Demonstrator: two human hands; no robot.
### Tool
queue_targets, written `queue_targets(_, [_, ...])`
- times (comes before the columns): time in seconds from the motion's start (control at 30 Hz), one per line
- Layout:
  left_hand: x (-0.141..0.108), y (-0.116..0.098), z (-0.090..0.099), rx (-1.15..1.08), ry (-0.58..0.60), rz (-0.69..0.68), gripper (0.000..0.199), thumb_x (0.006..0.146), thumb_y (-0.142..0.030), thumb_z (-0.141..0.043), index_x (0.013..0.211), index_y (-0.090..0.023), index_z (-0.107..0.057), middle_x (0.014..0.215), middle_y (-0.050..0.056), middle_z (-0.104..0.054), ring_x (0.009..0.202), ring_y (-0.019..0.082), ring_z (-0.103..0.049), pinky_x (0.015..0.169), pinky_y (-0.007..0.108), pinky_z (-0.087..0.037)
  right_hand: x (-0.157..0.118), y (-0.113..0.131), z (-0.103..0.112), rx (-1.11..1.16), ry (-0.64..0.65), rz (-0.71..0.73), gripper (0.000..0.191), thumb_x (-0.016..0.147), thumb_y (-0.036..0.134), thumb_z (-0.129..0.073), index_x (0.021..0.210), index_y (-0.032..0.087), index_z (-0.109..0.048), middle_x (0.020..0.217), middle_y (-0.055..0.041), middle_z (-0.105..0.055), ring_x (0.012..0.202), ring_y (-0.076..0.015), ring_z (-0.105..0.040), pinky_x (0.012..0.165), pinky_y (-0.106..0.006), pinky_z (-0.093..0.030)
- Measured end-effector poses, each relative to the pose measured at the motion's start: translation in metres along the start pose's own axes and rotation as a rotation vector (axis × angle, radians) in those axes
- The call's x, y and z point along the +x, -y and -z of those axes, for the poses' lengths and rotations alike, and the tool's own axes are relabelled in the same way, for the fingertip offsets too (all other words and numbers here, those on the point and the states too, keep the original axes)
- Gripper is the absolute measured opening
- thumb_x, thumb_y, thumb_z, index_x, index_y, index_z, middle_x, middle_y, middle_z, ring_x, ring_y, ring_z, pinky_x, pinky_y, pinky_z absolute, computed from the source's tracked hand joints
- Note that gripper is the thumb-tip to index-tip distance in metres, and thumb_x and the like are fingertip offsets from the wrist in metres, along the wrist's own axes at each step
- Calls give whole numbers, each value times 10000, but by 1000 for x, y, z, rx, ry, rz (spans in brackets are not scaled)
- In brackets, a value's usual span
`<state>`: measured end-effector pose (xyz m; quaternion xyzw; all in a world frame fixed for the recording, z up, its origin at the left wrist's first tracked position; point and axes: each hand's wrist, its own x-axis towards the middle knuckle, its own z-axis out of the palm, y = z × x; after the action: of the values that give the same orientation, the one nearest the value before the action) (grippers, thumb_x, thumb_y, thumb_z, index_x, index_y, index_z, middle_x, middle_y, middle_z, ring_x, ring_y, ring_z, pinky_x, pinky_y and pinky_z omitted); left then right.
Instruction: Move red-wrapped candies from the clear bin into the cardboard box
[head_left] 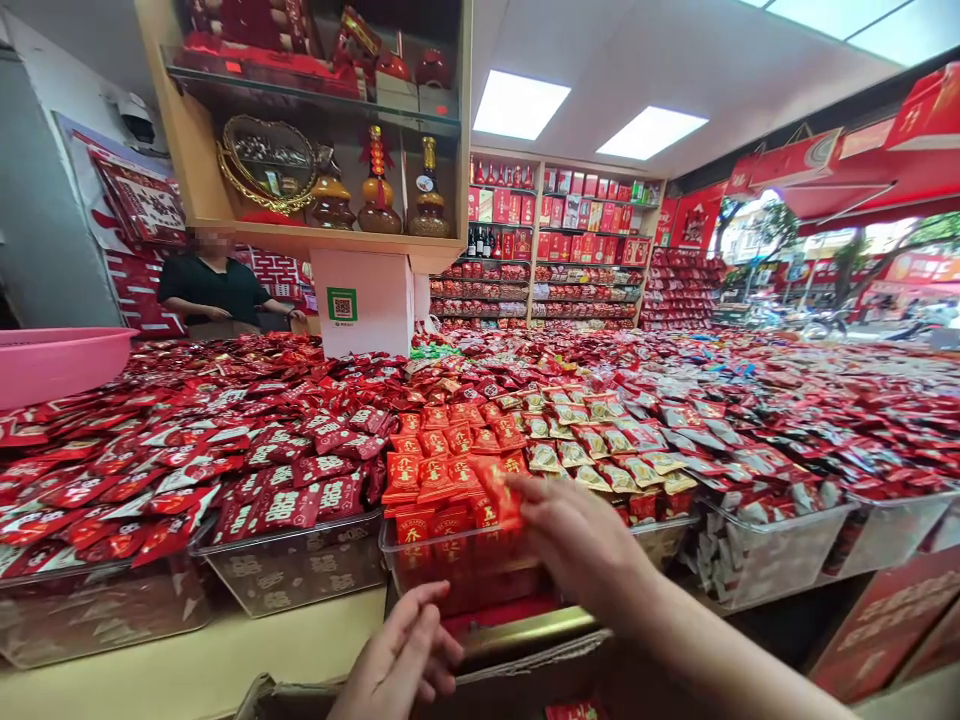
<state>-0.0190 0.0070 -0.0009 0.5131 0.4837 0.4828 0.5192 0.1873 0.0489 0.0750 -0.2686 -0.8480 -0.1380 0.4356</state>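
Note:
My right hand [581,535] pinches a bright red snack packet [496,492] with gold characters, slightly blurred, over the front of a clear plastic bin [480,575]. Rows of matching red packets [435,475] stand in that bin, just left of the fingers. Lower down, my left hand [409,650] is empty, its fingers loosely bent and apart, in front of the bin. Beneath both hands is an open cardboard box [525,672]. A red packet [576,710] lies inside it, partly cut off by the bottom edge of the view.
Dark red packets [292,490] fill the bin to the left; cream and gold packets [592,430] lie to the right. A pink basin [64,362] rests at far left. Behind the counter stands a person [214,290], beside a white pillar [367,300] under a display cabinet [322,235].

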Motion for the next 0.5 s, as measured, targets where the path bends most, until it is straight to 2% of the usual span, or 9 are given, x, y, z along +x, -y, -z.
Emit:
queue_targets(0.13, [5, 6, 2, 109, 80, 7, 458, 698, -562, -479, 847, -146, -599, 612, 17, -612, 519, 134, -550, 473, 223, -366, 30, -63, 8, -132, -27, -129, 73, 786, 164, -449, 817, 176, -514, 934, -92, -622, 837, -179, -566, 716, -311, -439])
queue_targets(0.23, [8, 7, 4, 108, 78, 9, 476, 673, -579, -495, 837, -145, -601, 579, 4, -594, 491, 123, -536, 452, 214, -361, 44, -95, 4, -259, 104, -227, 116, 791, 194, -456, 875, 149, -523, 891, -98, -622, 810, -184, -568, 689, -291, -433])
queue_targets(0.33, [10, 10, 6, 104, 78, 16, 499, 658, -594, -499, 849, -142, -590, 569, -4, -581, 473, 118, -530, 440, 213, -369, 53, -102, -6, -331, 265, -205, 123, 784, 171, -454, 869, 137, -536, 838, -93, -620, 794, -184, -560, 668, -273, -417])
queue_targets(0.5, [13, 13, 9, 93, 88, 25, 516, 629, -605, -522, 842, -141, -595, 573, -3, -579, 470, 112, -532, 444, 216, -380, 65, -88, -20, -334, 391, -107, 121, 769, 140, -437, 805, 131, -552, 771, -85, -607, 733, -177, -545, 630, -261, -390])
